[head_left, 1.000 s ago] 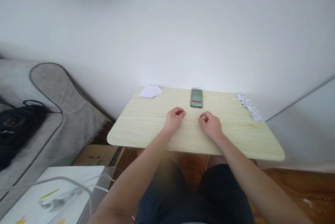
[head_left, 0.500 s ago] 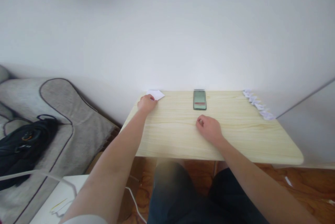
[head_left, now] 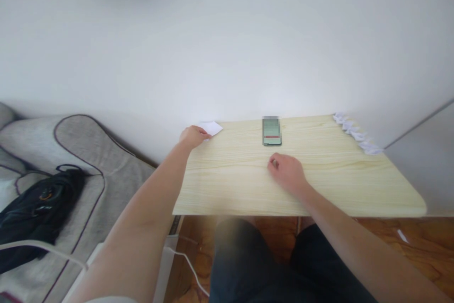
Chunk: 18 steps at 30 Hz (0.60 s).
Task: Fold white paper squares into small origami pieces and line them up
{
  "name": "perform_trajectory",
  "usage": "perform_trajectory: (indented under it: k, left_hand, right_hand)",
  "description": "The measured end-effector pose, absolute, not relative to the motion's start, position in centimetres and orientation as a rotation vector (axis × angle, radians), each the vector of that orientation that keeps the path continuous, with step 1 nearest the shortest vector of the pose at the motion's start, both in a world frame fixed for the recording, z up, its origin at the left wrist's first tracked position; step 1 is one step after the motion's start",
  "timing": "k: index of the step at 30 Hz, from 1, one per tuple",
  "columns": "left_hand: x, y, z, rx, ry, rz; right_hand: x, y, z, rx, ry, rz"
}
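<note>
My left hand (head_left: 194, 136) touches the white paper (head_left: 214, 128); I can't tell its grip. My right hand (head_left: 287, 170) curls, fingertips together.

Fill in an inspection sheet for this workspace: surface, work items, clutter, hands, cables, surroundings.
Surface: pale wood-grain table, far edge at the wall.
Work items: white paper at the far left; row of folded white pieces along the right edge.
Clutter: phone near the far edge, screen blurred; white scrap on the floor.
Hands: left hand at the paper's near edge, grip unclear; right hand loosely curled nearer than the phone, contents unclear.
Cables: white cable below the table; pale cable at lower left.
Surroundings: grey sofa at left, black bag on it.
</note>
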<state>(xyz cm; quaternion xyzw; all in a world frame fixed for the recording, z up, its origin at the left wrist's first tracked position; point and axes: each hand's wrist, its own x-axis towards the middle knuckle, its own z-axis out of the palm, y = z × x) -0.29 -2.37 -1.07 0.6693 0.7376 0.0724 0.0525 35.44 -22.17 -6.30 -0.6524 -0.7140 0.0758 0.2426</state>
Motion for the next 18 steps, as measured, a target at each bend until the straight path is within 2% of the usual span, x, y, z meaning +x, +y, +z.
perform_trajectory:
  k: [12,18]
  left_hand:
    - [1.8,-5.1,-0.6,2.341,2.219,0.101]
    - [3.3,-7.8,2.1,2.430,2.339,0.364]
  right_hand:
    - [35.4,-22.2,-6.3,-1.777,-1.948,0.209]
    - [35.4,-22.2,-6.4,-1.767,-1.922,0.181]
